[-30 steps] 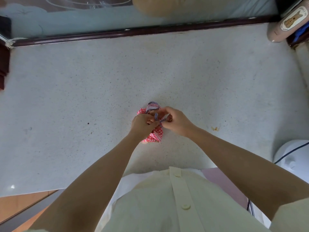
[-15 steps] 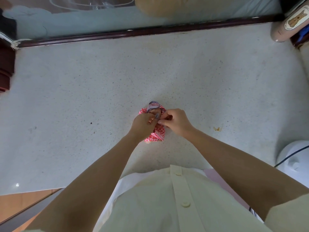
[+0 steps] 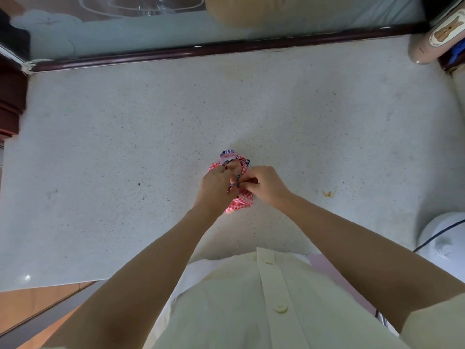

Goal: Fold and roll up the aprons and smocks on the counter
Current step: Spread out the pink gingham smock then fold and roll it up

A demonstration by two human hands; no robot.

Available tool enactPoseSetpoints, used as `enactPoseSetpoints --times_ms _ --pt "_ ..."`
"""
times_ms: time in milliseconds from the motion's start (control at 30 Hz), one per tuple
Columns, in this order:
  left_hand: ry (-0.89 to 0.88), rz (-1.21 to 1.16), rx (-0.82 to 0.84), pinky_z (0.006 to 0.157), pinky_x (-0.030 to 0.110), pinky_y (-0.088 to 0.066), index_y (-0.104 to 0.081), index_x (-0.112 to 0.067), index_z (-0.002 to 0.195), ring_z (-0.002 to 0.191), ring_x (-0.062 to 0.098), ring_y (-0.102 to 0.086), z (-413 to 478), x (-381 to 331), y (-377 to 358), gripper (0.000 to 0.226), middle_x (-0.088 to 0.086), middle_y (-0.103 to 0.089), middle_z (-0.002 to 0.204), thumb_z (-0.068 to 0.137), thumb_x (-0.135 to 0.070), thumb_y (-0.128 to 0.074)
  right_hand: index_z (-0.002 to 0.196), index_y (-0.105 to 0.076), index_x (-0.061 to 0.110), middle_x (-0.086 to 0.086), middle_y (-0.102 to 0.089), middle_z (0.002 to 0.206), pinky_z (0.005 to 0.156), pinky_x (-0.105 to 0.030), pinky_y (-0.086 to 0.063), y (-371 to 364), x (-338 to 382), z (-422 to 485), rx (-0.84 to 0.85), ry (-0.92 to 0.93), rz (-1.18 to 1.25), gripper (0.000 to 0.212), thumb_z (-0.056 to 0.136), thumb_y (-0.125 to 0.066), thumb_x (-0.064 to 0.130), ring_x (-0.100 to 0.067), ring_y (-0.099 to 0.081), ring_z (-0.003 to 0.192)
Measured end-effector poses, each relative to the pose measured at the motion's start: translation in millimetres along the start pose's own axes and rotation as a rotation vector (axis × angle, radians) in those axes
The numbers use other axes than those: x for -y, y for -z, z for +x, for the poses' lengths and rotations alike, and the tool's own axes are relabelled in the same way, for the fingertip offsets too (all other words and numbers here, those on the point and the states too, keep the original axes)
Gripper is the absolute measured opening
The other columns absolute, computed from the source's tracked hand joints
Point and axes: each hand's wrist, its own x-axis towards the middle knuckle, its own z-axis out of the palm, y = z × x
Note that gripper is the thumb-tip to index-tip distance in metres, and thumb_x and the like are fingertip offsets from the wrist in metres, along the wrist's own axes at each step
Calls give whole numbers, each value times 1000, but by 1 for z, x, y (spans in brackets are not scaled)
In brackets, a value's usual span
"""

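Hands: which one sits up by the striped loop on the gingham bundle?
The left hand: its fingertips reach the base of the striped loop, while the right hand pinches the strap lower down, above the gingham bundle.

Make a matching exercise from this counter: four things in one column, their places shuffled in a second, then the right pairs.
1 gingham bundle
2 bear-label bottle
3 white appliance
4 orange crumb

A far right corner
B lower right, dark cord across it
C between left hand and right hand
D bare counter, right of the right hand

Pairs: 1-C, 2-A, 3-B, 4-D
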Motion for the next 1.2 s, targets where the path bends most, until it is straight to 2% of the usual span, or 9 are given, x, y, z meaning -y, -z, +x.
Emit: enactPoseSetpoints --times_ms 100,200,300,400,633,767,867,967,1200 --pt "-13 7 -15 73 28 -41 -71 -8 90 85 25 -61 0 1 1 10 7 -66 90 83 -10 -64 99 -71 3 -2 -64 84 66 -22 -36 7 1 2 167 -12 -72 13 92 -63 10 -13 -53 73" --pt "-38 -50 -76 68 32 -46 -68 -6 86 74 28 -63 -3 1 3 10 7 -68 80 78 -3 -71 106 -67 2 0 -61 86 71 -24 -40 11 -2 6 303 -152 60 18 97 -57 14 -11 -54 78" --pt "-90 -91 -120 62 33 -51 -69 -9 77 64 24 -61 -5 3 3 11 5 -66 73 71 -1 -75 103 -67 7 0 -62 88 76 -23 -41 9 -2 9 261 -221 204 13 97 -57 13 -12 -56 83" --pt "-67 -112 -70 70 29 -50 -72 -14 79 69 11 -56 -6 5 4 6 -2 -66 79 76 -17 -77 92 -66 14 -4 -62 88 76 -27 -41 7 0 11 246 -262 253 9 96 -58 13 -17 -55 85" --pt "58 -141 -66 72 27 -47 -73 -12 82 74 14 -56 -3 4 0 12 0 -60 91 76 -21 -80 86 -68 11 -2 -62 80 74 -27 -41 8 4 12 235 -234 208 13 95 -59 13 -17 -56 82" --pt "28 -94 9 68 29 -40 -69 -5 83 79 20 -52 1 3 2 14 3 -52 89 86 -19 -66 91 -71 5 -10 -70 90 85 -36 -49 7 3 13 194 -223 213 11 92 -63 12 -21 -64 87" --pt "-2 -68 96 69 25 -28 -67 -1 81 82 19 -46 6 3 10 24 3 -49 86 90 -20 -56 99 -72 5 -2 -69 86 80 -29 -48 5 4 13 190 -177 179 13 91 -64 10 -13 -62 80" --pt "-35 -99 154 68 26 -34 -71 -2 83 82 18 -48 7 10 14 34 8 -58 87 89 -27 -49 102 -71 3 -1 -68 85 75 -24 -49 5 1 13 165 -175 220 14 90 -65 6 -13 -62 78" --pt "103 -143 151 56 20 -31 -68 -3 69 69 20 -49 6 13 15 36 7 -58 76 78 -34 -53 96 -71 7 -6 -72 96 84 -33 -51 -10 6 16 8 -82 -87 18 87 -56 1 -21 -65 89"
